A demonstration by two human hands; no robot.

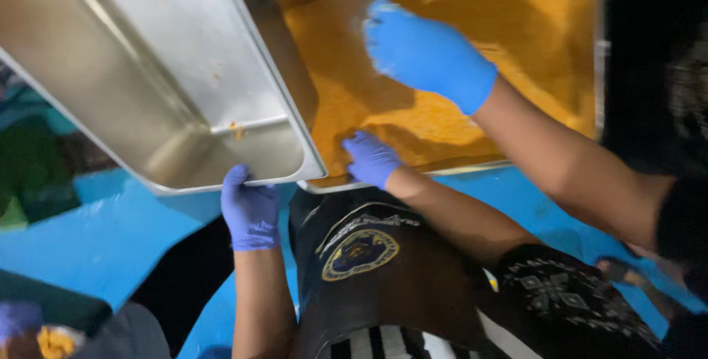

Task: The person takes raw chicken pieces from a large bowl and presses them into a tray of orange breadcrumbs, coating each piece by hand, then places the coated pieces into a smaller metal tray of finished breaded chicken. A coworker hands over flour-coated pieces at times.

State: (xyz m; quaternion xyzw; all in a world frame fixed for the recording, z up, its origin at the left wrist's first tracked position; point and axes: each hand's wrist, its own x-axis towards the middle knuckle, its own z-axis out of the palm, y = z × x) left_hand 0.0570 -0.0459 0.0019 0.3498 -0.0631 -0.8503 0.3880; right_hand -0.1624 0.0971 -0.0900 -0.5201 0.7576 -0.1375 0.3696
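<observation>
My right hand (428, 53), in a blue glove, reaches in from the right and rests palm down on a flat orange layer that fills a steel tray (457, 169). It holds nothing. A blurred blue glove (15, 320) sits in the bottom left corner beside something yellow. It looks like my left hand, and its grip is hidden. A co-worker in a black apron (361, 256) stands below the trays. One of their gloved hands (251, 211) grips the rim of an empty steel pan (147, 56). The other (370, 158) touches the near edge of the orange tray.
The empty pan is tilted and overlaps the left side of the orange tray, with orange smears on its inside. A blue surface (110, 233) lies beneath everything. Dark objects stand at the far right and the left edge.
</observation>
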